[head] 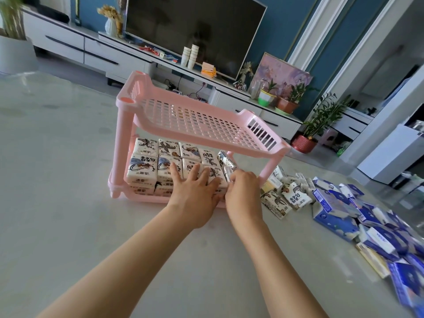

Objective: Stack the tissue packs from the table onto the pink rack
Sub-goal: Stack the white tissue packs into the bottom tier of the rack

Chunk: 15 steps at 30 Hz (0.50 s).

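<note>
- My left hand lies flat, fingers spread, on white tissue packs filling the pink rack's lower shelf
- My right hand pinches one pack at the rack's right end

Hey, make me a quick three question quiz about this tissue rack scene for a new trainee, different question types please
1. True or false: the top shelf of the pink rack holds tissue packs.
2. Which colour are the packs lying farthest to the right on the table? A white, B blue, C green.
3. Fill in: the left hand lies flat on the white packs on the ____ shelf.

Key: 1 false; 2 B, the blue packs; 3 bottom.
</note>
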Each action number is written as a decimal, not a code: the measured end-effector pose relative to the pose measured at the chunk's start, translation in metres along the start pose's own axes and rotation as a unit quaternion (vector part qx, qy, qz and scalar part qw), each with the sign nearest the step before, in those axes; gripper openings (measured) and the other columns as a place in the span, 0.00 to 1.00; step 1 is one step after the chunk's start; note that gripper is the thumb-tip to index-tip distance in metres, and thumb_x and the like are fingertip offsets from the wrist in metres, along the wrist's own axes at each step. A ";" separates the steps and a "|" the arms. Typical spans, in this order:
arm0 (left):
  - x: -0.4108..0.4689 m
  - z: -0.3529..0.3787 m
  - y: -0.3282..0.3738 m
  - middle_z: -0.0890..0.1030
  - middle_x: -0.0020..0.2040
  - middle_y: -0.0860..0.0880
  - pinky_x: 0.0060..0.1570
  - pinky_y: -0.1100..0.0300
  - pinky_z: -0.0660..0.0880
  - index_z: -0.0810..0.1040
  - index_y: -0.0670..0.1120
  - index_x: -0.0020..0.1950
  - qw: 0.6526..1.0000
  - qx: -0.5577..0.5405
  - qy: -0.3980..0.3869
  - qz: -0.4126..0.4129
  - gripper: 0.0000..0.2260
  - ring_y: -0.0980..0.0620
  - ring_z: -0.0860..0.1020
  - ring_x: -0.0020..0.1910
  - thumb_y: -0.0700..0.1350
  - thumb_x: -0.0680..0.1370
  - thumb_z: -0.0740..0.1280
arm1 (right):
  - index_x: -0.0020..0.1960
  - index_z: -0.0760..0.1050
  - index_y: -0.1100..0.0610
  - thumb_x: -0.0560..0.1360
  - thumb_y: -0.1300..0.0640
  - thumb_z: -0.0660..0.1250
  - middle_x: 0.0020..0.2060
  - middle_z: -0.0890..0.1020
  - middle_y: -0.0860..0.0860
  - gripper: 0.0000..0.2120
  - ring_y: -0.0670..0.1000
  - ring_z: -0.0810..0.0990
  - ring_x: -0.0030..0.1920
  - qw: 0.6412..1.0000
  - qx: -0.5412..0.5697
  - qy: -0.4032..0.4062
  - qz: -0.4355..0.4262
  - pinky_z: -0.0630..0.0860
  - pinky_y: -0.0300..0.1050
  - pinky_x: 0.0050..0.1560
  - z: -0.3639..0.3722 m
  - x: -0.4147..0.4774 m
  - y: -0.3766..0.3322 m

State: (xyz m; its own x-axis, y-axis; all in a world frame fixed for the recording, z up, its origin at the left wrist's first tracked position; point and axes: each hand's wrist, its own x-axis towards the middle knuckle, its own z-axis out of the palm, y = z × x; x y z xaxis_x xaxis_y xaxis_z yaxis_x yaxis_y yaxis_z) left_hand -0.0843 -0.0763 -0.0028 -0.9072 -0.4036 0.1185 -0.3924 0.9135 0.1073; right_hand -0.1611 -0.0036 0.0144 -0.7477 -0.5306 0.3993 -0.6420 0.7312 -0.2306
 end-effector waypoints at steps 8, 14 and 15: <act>-0.001 0.000 -0.001 0.48 0.77 0.49 0.64 0.30 0.39 0.51 0.53 0.76 1.000 -0.011 0.000 0.001 0.22 0.46 0.44 0.76 0.54 0.81 0.44 | 0.57 0.71 0.65 0.77 0.65 0.58 0.46 0.78 0.59 0.10 0.58 0.78 0.53 0.996 -0.015 -0.089 0.017 0.69 0.44 0.48 -0.020 0.017 -0.012; 0.001 0.000 0.000 0.50 0.76 0.48 0.64 0.29 0.39 0.53 0.51 0.75 1.000 -0.011 0.006 0.002 0.22 0.46 0.44 0.75 0.53 0.82 0.46 | 0.57 0.71 0.63 0.77 0.65 0.56 0.48 0.79 0.57 0.10 0.55 0.78 0.51 0.999 -0.004 -0.031 -0.008 0.63 0.38 0.44 -0.025 0.018 -0.015; 0.001 0.000 0.000 0.50 0.76 0.48 0.64 0.29 0.39 0.53 0.51 0.75 1.000 -0.012 0.006 0.001 0.22 0.46 0.44 0.75 0.53 0.82 0.46 | 0.57 0.72 0.63 0.78 0.65 0.56 0.48 0.80 0.57 0.10 0.54 0.78 0.49 0.999 0.006 -0.032 -0.005 0.63 0.38 0.44 -0.023 0.020 -0.015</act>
State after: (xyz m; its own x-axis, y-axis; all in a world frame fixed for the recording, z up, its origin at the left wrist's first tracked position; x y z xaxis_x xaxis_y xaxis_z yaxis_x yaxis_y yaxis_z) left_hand -0.0852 -0.0764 -0.0024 -0.9065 -0.4018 0.1298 -0.3861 0.9132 0.1306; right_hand -0.1628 -0.0153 0.0459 -0.7506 -0.5639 0.3444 -0.6508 0.7213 -0.2372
